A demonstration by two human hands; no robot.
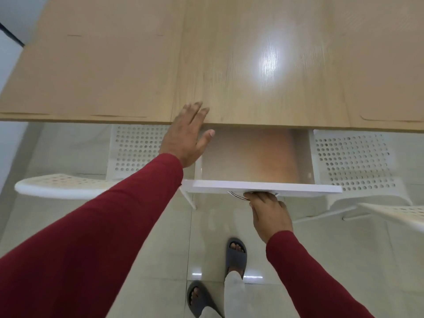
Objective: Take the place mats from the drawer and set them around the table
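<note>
Left arm: enters from the lower left of the frame in a dark red sleeve, extended up toward frame centre.
Left hand [186, 136]: palm down, fingers straight and together, thumb spread to the right; fingertips reach just above frame centre.
Right arm: enters from the lower right in a dark red sleeve, angled up and left.
Right hand [270, 212]: back of hand facing the camera, right of centre, fingers curled round a metal handle [237, 196].
Feet: lower centre, in grey slides.
</note>
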